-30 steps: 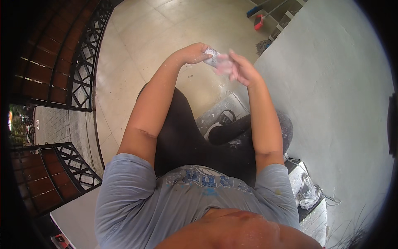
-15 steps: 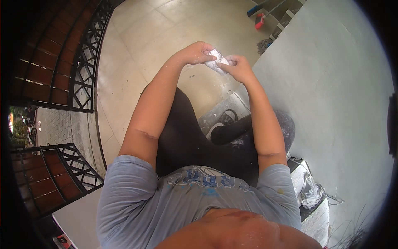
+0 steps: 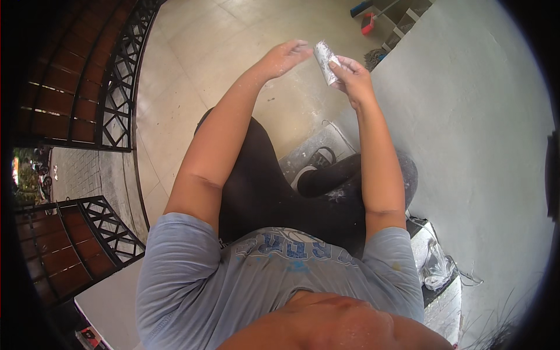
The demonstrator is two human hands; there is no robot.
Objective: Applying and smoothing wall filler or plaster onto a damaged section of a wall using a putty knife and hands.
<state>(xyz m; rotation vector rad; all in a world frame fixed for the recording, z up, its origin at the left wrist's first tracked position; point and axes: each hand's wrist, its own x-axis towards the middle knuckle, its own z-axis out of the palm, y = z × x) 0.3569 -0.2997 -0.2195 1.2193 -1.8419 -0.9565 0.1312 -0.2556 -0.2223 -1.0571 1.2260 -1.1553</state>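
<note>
Out in front of me, my right hand [image 3: 353,79] grips the lower end of a short white roll [image 3: 325,61] with grey flecks, its thumb on the near side. The roll stands tilted, its top leaning left; what it is made of cannot be told. To its left, my left hand [image 3: 288,57] is apart from the roll with its fingers stretched out, holding nothing. White dust marks the fingers of both hands.
Below my hands are my bent legs [image 3: 262,198] and a dusty grey board [image 3: 321,143]. A grey wall [image 3: 466,140] rises on the right. A clear plastic bag [image 3: 436,268] lies beside me; a red-headed brush [image 3: 367,24] is far off. A brown gate [image 3: 64,87] stands left.
My left hand has let go of the roll and moved up and left. My right hand has lifted the roll up and right, turning it more upright.
</note>
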